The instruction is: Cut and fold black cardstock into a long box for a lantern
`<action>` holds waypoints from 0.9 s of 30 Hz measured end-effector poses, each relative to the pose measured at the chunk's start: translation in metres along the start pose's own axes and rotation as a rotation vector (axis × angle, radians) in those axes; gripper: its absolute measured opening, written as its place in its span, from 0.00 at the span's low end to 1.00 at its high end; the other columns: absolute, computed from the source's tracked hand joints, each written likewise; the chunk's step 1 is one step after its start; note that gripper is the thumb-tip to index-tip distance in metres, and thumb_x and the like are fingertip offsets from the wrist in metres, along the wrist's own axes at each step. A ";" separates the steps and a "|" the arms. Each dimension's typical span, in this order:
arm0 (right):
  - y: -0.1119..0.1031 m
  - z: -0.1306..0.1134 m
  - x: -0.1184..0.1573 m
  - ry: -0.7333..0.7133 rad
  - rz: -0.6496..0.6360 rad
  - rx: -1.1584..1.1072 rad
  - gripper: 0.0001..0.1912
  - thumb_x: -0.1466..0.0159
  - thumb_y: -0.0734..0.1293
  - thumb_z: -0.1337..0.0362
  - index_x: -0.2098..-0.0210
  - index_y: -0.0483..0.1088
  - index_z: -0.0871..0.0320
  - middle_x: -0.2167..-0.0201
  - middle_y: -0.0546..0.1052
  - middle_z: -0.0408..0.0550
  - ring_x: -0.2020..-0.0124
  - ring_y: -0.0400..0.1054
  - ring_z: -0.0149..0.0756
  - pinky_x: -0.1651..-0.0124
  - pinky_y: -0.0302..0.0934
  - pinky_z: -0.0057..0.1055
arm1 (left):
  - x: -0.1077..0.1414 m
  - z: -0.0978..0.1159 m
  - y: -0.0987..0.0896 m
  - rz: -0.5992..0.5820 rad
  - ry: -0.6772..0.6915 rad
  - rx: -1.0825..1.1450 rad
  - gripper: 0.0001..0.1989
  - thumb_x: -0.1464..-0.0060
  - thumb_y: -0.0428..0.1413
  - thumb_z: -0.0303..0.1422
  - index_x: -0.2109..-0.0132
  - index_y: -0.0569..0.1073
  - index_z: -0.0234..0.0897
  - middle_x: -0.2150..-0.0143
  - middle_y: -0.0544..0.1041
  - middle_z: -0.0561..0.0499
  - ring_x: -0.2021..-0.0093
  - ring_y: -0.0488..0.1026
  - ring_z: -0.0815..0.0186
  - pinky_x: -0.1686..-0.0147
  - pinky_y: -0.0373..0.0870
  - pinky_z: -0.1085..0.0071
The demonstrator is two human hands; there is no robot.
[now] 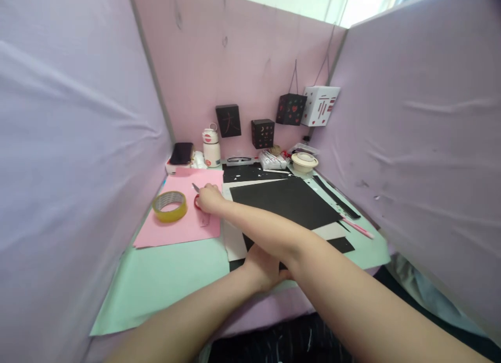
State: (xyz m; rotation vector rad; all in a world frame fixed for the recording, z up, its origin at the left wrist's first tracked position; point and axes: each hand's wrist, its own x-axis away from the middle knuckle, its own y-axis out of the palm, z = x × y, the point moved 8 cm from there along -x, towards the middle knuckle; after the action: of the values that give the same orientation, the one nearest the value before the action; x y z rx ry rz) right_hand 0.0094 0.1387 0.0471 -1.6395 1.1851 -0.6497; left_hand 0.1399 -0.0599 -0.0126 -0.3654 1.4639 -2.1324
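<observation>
My right hand (pixel 210 198) reaches across to the left, closed on red-handled scissors (pixel 197 202) over pink paper (pixel 176 232). The blades point away to the left. My left hand (pixel 261 269) is at the near side of a large black sheet (pixel 285 198), under my right forearm. Its thumb shows, but its other fingers are mostly hidden. White paper (pixel 235 243) lies under the black sheet. A roll of yellow tape (pixel 169 206) rests on the pink paper, left of the scissors.
At the back stand a bottle (pixel 212 148), a phone (pixel 182 153) and a round pale container (pixel 304 162). Decorated boxes (pixel 291 109) hang by the pink wall. Black strips (pixel 335 197) and a pink pen (pixel 358 227) lie at the right.
</observation>
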 end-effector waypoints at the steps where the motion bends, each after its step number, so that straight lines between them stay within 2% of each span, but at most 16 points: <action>1: -0.004 -0.001 0.009 -0.036 0.014 0.005 0.08 0.37 0.64 0.67 0.63 0.74 0.67 0.57 0.76 0.63 0.48 0.66 0.49 0.46 0.57 0.40 | -0.001 -0.002 -0.002 0.023 -0.018 0.013 0.44 0.45 0.48 0.57 0.29 0.43 0.46 0.30 0.54 0.47 0.31 0.49 0.44 0.35 0.56 0.53; 3: -0.016 0.001 0.040 -0.129 0.059 -0.009 0.11 0.34 0.62 0.64 0.57 0.73 0.63 0.49 0.73 0.59 0.44 0.63 0.45 0.42 0.54 0.39 | -0.004 -0.003 -0.003 0.036 -0.045 0.050 0.46 0.49 0.53 0.56 0.30 0.47 0.42 0.31 0.57 0.45 0.32 0.51 0.42 0.34 0.55 0.52; 5: -0.036 0.006 0.088 -0.288 0.131 -0.086 0.15 0.33 0.62 0.61 0.51 0.71 0.62 0.45 0.71 0.59 0.42 0.62 0.43 0.40 0.54 0.40 | -0.006 -0.005 -0.001 0.008 -0.077 0.057 0.47 0.52 0.58 0.54 0.31 0.53 0.38 0.32 0.59 0.40 0.32 0.52 0.41 0.34 0.54 0.52; 6: -0.045 0.014 0.115 -0.323 0.145 -0.123 0.16 0.32 0.62 0.60 0.48 0.70 0.61 0.44 0.70 0.58 0.41 0.61 0.43 0.39 0.54 0.41 | -0.007 -0.006 -0.001 -0.011 -0.100 0.042 0.47 0.53 0.59 0.54 0.32 0.55 0.37 0.33 0.60 0.38 0.33 0.53 0.40 0.34 0.54 0.51; 10: -0.067 0.070 0.216 -0.254 0.103 -0.205 0.21 0.32 0.62 0.57 0.43 0.67 0.60 0.41 0.69 0.57 0.39 0.61 0.40 0.38 0.56 0.38 | -0.008 -0.012 -0.001 -0.042 -0.115 -0.083 0.42 0.52 0.59 0.54 0.35 0.61 0.36 0.34 0.62 0.36 0.33 0.54 0.42 0.36 0.55 0.48; 13: -0.065 0.113 0.267 -0.143 0.063 -0.110 0.28 0.33 0.62 0.55 0.37 0.61 0.61 0.36 0.63 0.59 0.34 0.53 0.43 0.34 0.49 0.44 | -0.006 -0.013 -0.004 -0.020 -0.023 -0.153 0.43 0.48 0.56 0.54 0.33 0.57 0.32 0.31 0.55 0.34 0.32 0.51 0.46 0.36 0.54 0.49; 16: -0.052 0.142 0.296 -0.079 -0.014 -0.021 0.38 0.36 0.64 0.47 0.33 0.54 0.60 0.33 0.56 0.58 0.31 0.46 0.46 0.31 0.43 0.48 | 0.000 -0.019 -0.003 -0.033 0.000 -0.217 0.42 0.46 0.54 0.55 0.33 0.57 0.32 0.30 0.52 0.35 0.31 0.49 0.49 0.35 0.53 0.52; 18: -0.049 0.160 0.307 -0.025 -0.011 0.020 0.40 0.37 0.64 0.45 0.33 0.52 0.59 0.32 0.54 0.57 0.30 0.45 0.46 0.31 0.43 0.48 | 0.006 -0.024 -0.003 -0.033 -0.008 -0.254 0.41 0.45 0.53 0.55 0.33 0.58 0.32 0.30 0.52 0.36 0.31 0.49 0.49 0.35 0.53 0.51; 24: -0.068 0.230 0.348 0.235 0.144 0.131 0.38 0.36 0.62 0.46 0.33 0.53 0.57 0.32 0.55 0.57 0.31 0.46 0.48 0.32 0.45 0.51 | 0.023 -0.030 -0.014 -0.005 0.000 -0.263 0.36 0.42 0.51 0.52 0.32 0.55 0.41 0.30 0.52 0.42 0.31 0.51 0.51 0.36 0.56 0.51; 27: -0.072 0.251 0.367 0.316 0.205 0.139 0.37 0.35 0.62 0.47 0.33 0.53 0.59 0.32 0.55 0.59 0.31 0.47 0.49 0.33 0.48 0.52 | 0.024 -0.032 -0.018 -0.014 0.010 -0.254 0.34 0.41 0.51 0.50 0.32 0.55 0.44 0.30 0.53 0.45 0.32 0.52 0.52 0.36 0.56 0.51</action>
State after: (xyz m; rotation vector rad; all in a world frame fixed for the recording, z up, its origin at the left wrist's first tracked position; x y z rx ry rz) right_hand 0.3879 -0.0946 -0.0249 -1.3089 1.4776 -0.8602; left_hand 0.0994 -0.0433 -0.0099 -0.4579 1.7474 -1.9643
